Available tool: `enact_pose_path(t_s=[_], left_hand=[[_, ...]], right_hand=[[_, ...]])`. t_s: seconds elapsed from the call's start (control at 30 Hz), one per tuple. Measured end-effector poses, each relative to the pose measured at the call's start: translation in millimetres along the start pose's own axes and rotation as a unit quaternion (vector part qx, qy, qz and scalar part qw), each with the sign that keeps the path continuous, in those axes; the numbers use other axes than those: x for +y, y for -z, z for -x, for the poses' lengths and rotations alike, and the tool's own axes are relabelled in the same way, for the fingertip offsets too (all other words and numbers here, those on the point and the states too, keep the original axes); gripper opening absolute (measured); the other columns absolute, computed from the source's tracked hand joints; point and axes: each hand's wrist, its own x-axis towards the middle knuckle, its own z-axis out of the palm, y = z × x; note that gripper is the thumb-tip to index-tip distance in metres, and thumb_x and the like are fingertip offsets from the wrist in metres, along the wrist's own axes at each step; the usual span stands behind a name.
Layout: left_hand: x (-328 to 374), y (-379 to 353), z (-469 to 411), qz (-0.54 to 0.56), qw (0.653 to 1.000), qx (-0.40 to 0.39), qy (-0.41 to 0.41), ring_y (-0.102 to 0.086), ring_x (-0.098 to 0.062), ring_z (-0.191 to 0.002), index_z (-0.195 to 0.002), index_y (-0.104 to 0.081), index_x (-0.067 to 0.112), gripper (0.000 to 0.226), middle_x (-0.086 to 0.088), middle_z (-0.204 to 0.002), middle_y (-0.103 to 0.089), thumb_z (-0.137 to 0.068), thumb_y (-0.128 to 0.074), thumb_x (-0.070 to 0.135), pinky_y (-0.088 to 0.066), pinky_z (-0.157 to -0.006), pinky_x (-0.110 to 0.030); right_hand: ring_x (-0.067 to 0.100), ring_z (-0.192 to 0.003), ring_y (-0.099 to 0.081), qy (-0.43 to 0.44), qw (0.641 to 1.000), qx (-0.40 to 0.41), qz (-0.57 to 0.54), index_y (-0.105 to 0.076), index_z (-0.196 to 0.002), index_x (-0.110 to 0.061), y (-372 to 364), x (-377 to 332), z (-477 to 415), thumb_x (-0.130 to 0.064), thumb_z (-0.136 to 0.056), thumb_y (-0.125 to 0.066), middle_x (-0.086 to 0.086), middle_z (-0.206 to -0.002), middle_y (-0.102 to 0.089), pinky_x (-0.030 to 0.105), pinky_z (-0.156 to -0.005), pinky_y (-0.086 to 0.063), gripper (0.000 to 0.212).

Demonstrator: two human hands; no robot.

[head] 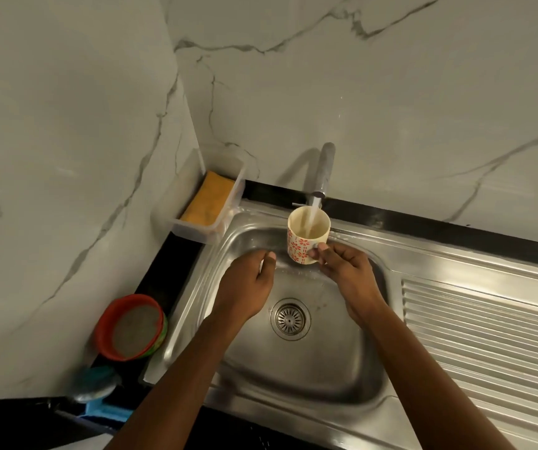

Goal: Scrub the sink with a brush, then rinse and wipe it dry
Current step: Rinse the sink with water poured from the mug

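Sink (352,378), shiny steel, wet basin, round slotted drain (290,319)

Single head-worn view, looking steeply down, close over the sink (352,378); facing the marble wall (391,92) corner

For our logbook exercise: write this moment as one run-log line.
right hand: holds floral mug under running tap | left hand: empty, above sink

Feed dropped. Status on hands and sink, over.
Right hand pinches handle of red-flowered white mug under running steel tap. Left hand loose, empty, over stainless steel sink. Only mug in the way.
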Motion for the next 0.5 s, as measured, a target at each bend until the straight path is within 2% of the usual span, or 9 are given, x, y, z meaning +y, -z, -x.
enact_pose_path(t_s=[0.23,0.37,0.5], left_hand=[[-2.5,2.8,-3.0,0.005,1.000,-0.016,-0.015,-0.061,-0.007,-0.074,-0.089,-0.062,0.026,0.032,0.008,-0.079,-0.064,-0.109,-0.042,0.041,-0.049,-0.069,-0.033],[-5.0,4.2,-5.6,0.009,1.000,-0.016,-0.021,-0.060,-0.009,-0.072,-0.085,-0.059,0.025,0.032,0.008,-0.076,-0.062,-0.109,-0.042,0.039,-0.049,-0.068,-0.036],[-4.9,5.9,-7.6,0.012,0.999,-0.017,-0.024,-0.064,-0.014,-0.078,-0.095,-0.066,0.018,0.036,0.004,-0.084,-0.068,-0.109,-0.041,0.040,-0.054,-0.074,-0.042]], right_hand=[[0.027,-0.111,-0.070,0.013,1.000,0.017,0.002,-0.077,-0.110,-0.004,-3.6,0.1,-2.5,-0.024,-0.103,-0.062,0.012,-0.107,-0.077,0.047,-0.105,-0.055,0.026],[0.038,-0.114,-0.066,0.023,1.000,0.018,0.004,-0.074,-0.107,0.005,-2.3,1.3,-3.4,-0.022,-0.104,-0.060,0.022,-0.107,-0.073,0.053,-0.105,-0.053,0.030],[0.031,-0.112,-0.070,0.015,1.000,0.018,-0.006,-0.075,-0.108,0.000,-3.8,-0.8,-2.4,-0.021,-0.104,-0.060,0.016,-0.107,-0.076,0.046,-0.105,-0.055,0.026]])
